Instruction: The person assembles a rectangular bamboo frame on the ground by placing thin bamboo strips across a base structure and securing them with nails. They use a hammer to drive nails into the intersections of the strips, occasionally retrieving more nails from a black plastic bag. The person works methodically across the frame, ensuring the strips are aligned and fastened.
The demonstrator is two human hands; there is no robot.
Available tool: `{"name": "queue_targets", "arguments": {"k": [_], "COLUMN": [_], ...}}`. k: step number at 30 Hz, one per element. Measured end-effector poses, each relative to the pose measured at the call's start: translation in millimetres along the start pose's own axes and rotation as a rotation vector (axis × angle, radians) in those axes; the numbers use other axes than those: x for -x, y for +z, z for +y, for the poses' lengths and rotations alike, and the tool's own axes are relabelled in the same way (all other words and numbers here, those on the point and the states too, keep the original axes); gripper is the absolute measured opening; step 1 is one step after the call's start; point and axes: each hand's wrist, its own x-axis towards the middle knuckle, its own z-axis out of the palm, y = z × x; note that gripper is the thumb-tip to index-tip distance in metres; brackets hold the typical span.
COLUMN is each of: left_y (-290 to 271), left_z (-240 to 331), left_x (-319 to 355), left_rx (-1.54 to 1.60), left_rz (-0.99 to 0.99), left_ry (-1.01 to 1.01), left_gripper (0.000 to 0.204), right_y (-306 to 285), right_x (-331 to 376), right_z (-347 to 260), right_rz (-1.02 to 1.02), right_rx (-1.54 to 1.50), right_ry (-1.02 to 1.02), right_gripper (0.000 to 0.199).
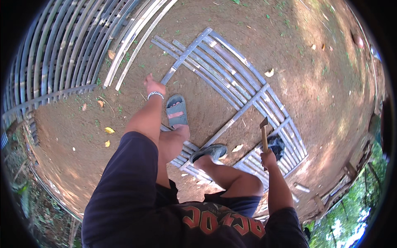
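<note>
My right hand (268, 159) is wrapped round the wooden handle of a hammer (264, 134), held upright in the view with its dark head away from me. Below it lies a frame of bamboo slats (231, 68) nailed to crosspieces, spread across the dirt. My left hand (154, 85), with a braided bracelet at the wrist, reaches forward beside the left end of a crosspiece (182, 60). Its fingers look apart and nothing shows in them. A black plastic bag (276, 148) rests on the slats by my right hand.
Loose bamboo strips (138, 51) lie ahead of my left hand, next to a large finished slat panel (62, 49). My sandalled feet (177, 110) stand among the frame's pieces. Dry leaves (269, 72) dot the dirt ground; scrap wood (351, 169) lies at the right edge.
</note>
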Motion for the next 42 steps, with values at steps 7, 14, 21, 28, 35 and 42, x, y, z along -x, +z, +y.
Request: {"name": "queue_targets", "arguments": {"k": [7,14,21,28,35,42], "left_y": [-153,-275,-287,-187,-2,20], "left_z": [-72,-37,12,96,205,88], "left_x": [43,104,109,183,390,476], "left_rx": [-0.316,-0.585,-0.667,-0.613,-0.291,-0.322], "left_rz": [-0.357,-0.531,-0.672,-0.823,-1.025,-1.350], "left_ry": [0.013,0.109,0.328,0.424,0.311,0.209], "left_gripper": [0.060,0.052,0.052,0.077,0.054,0.047], "right_y": [22,28,43,28,79,61], "right_x": [206,368,331,242,112,-69], "right_z": [57,66,76,109,169,174], "right_rz": [-0.266,-0.653,-0.610,-0.283,0.254,0.272], "right_rx": [-0.190,-0.223,-0.290,-0.627,-0.913,-1.478], "right_ry": [0.492,0.617,0.651,0.398,0.370,0.464], "right_gripper": [0.024,0.024,0.026,0.042,0.033,0.040]}}
